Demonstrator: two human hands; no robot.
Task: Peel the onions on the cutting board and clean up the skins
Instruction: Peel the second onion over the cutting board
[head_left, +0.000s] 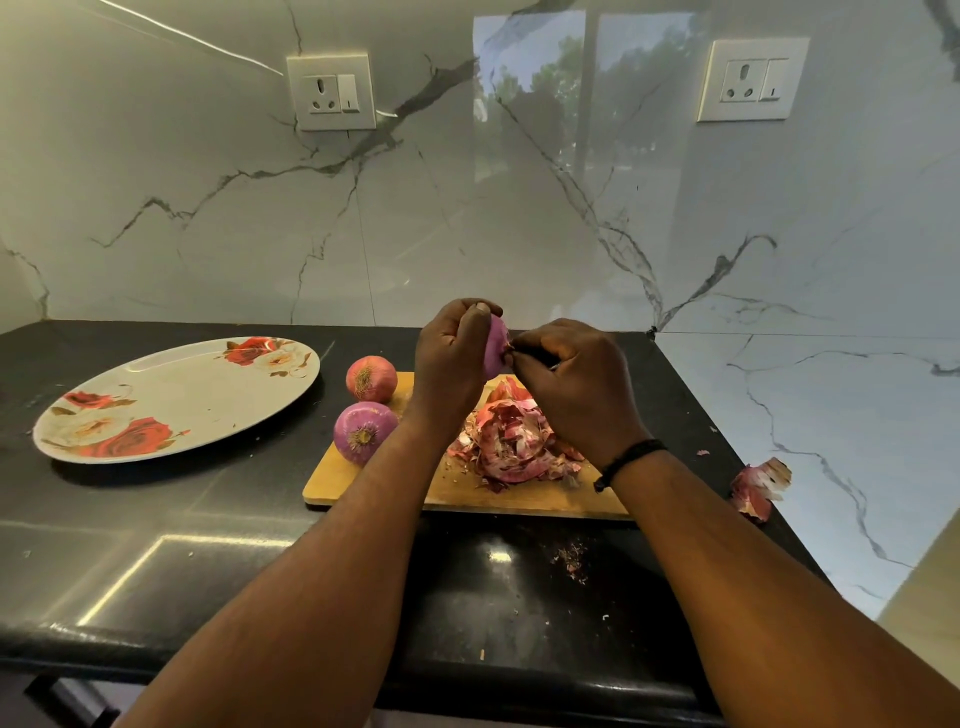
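A person stands at a black kitchen counter (156, 519) and works on a purple onion (496, 347) held in the air above a wooden cutting board (363, 480). The left hand (452, 353) grips the onion, its fingers curled around the bulb from the 9 o'clock side. The right hand (571, 379), at the onion's 3 o'clock, has its fingers closed, the fingertips pinching at the onion's end; something thin and dark shows within that grip, but what it is cannot be told. A dark band (626, 460) circles the right wrist.

On the board, directly below the hands at 6 o'clock, lies a heap of reddish onion skins (514, 441). At the board's left edge, about 8 o'clock from the held onion, rests a peeled purple onion (363, 432), its root end facing the camera. Just beyond it, toward 12 o'clock from that bulb, sits a reddish onion still in its skin (371, 378), at the board's far left corner.

A loose piece of skin (758, 488) lies on the counter's right edge, well apart from the board at its 3 o'clock. A white oval plate with red rose prints (182, 395) sits on the counter at the board's 9 o'clock. Two wall sockets (332, 92) (753, 79) are mounted on the marble backsplash (208, 218) behind.
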